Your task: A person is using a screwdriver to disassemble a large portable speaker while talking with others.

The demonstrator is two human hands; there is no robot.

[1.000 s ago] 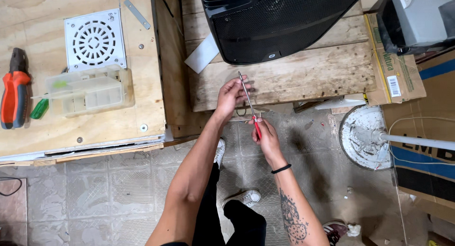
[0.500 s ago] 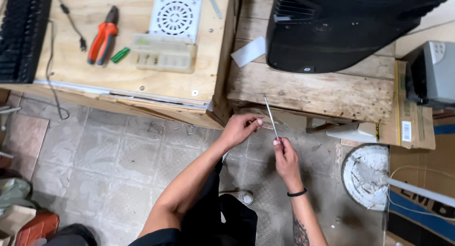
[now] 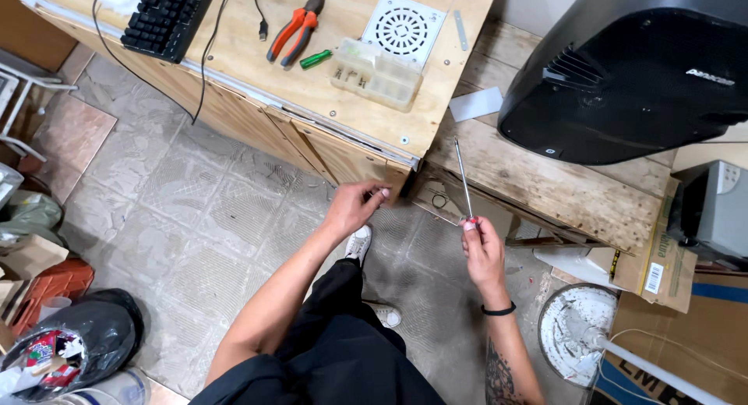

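Holding a long screwdriver upright by its red handle, the right hand has its grip clamped on it, below the plywood bench. The left hand curls loosely at the bench's lower corner (whether it pinches anything, I cannot tell). Seemingly between steps; next calls for seating the tip. The black housing beyond the bench is cut off.

Grey patterned floor tiles cover the room, with reddish tiles toward 9 o'clock. A plywood surface runs across 11 to 12 o'clock; beside it at 2 o'clock lies a rough plank surface. Cardboard boxes crowd 4 o'clock, next to a white bucket. A black rubbish bag sits at 8 o'clock. Light is even.
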